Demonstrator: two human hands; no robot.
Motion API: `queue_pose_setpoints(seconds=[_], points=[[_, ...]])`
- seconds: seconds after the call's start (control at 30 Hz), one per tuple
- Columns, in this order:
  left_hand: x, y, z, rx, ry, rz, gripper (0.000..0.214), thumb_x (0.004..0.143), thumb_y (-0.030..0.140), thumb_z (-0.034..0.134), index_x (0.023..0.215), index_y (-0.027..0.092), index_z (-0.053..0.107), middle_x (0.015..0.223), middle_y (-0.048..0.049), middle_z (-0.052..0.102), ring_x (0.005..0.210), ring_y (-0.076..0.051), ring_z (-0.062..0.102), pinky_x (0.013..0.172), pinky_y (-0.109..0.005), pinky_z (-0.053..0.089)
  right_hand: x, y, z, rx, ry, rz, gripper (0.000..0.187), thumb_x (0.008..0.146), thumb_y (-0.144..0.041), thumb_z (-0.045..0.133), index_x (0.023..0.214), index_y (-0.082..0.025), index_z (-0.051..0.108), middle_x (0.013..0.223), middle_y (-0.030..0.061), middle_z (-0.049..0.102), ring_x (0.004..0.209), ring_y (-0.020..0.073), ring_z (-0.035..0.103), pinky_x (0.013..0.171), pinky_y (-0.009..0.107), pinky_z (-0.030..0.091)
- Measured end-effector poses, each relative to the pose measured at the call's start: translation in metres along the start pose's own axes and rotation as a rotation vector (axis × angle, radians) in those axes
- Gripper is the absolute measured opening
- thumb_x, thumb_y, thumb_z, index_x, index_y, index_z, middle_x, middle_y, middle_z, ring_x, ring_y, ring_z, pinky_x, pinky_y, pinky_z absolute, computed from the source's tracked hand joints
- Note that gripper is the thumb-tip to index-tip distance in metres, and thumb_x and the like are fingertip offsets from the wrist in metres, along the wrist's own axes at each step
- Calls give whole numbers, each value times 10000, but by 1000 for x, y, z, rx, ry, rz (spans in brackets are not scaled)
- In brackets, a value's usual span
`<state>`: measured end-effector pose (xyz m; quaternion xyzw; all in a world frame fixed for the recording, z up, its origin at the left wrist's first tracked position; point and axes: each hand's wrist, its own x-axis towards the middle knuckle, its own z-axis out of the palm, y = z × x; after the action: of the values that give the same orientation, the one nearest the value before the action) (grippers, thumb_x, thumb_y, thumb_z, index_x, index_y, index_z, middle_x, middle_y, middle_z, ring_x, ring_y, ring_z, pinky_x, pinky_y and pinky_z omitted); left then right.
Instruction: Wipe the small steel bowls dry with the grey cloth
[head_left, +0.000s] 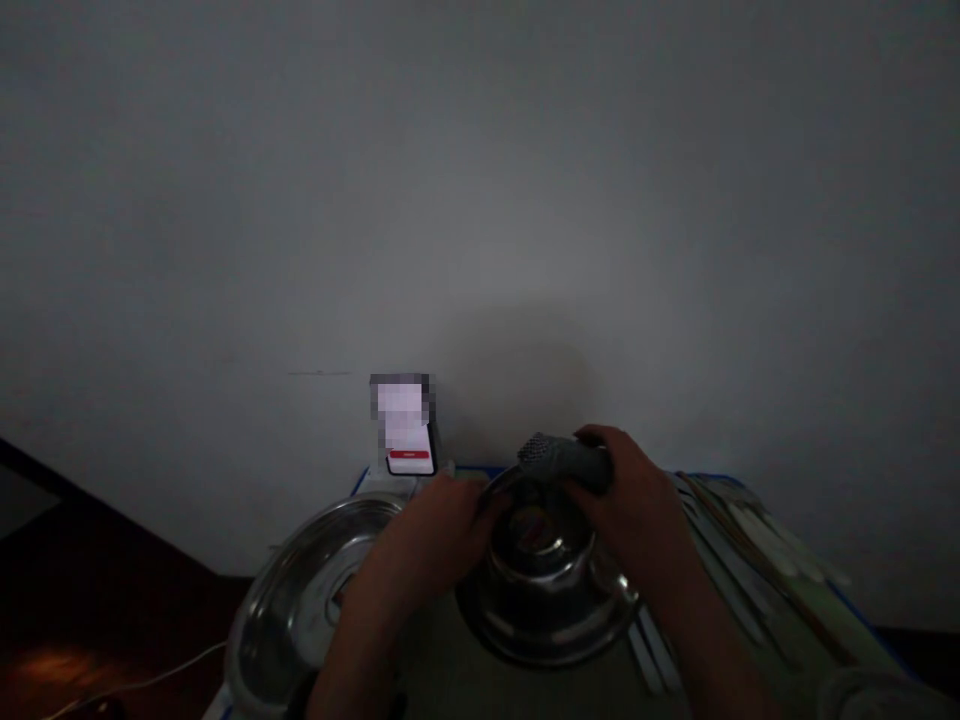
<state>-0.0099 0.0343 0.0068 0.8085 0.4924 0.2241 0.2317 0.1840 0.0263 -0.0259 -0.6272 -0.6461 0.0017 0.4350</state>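
A shiny steel bowl [544, 590] is tilted over the table, seemingly bottom up, with a round, blurred label on its raised base. My left hand [457, 520] is closed on the bowl's far left rim, its fingertips partly hidden. At the upper right of the bowl, my right hand [619, 470] is wrapped round a grey cloth [562, 460] with a rough-textured end. The cloth lies at the bowl's far edge; whether it presses on the metal I cannot tell. Both forearms reach in from the near edge of the view.
Left of the bowl stands a wide steel basin [255, 620] with something small and dark inside. A lit phone [411, 440] leans upright against the wall [480, 200]. Several long utensils [750, 570] lie on the right of the table. A white cable [172, 667] runs at lower left.
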Motion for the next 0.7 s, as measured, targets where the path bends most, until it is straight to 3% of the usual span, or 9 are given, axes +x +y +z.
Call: queue_pose_setpoints(seconds=[0.17,0.27,0.33,0.47,0.6,0.7], points=[[4,-2,-3,16,87,-44,318,836,462,513,928,261,741,693,-76,725,621,-266,664,629,-348,463,1,5,6,-99,-164,121,156,780,-295,597,917,-219,603,723,56,700,659,269,670,543,323,431],[12,-8,-6,115,184,-109,437,817,509,531,1136,249,679,678,-86,727,653,-311,674,629,-388,472,7,6,7,-51,-136,188,145,778,-314,595,876,-211,620,683,60,702,659,267,680,536,303,418],[16,-10,-7,138,263,-118,450,827,513,518,1157,246,667,694,-81,733,666,-307,681,648,-398,486,11,7,7,7,-77,223,173,778,-336,585,881,-205,630,697,63,712,667,257,684,546,295,424],[23,-8,-4,49,345,-27,367,892,410,456,1154,245,652,952,-62,744,838,-242,691,782,-373,517,17,5,4,88,-4,273,207,771,-351,580,895,-198,642,723,59,723,658,237,681,553,283,428],[26,-6,4,-49,347,103,382,912,332,453,1276,268,552,1228,-57,647,1089,-205,616,914,-368,493,23,-3,7,88,-86,243,132,768,-247,576,871,-201,644,732,48,719,685,222,680,563,266,411],[27,-9,6,-50,317,131,377,908,275,463,1273,249,553,1197,-68,657,1061,-198,626,918,-372,498,30,-8,13,58,-141,170,120,744,-162,574,839,-202,636,746,45,715,711,218,677,575,263,400]])
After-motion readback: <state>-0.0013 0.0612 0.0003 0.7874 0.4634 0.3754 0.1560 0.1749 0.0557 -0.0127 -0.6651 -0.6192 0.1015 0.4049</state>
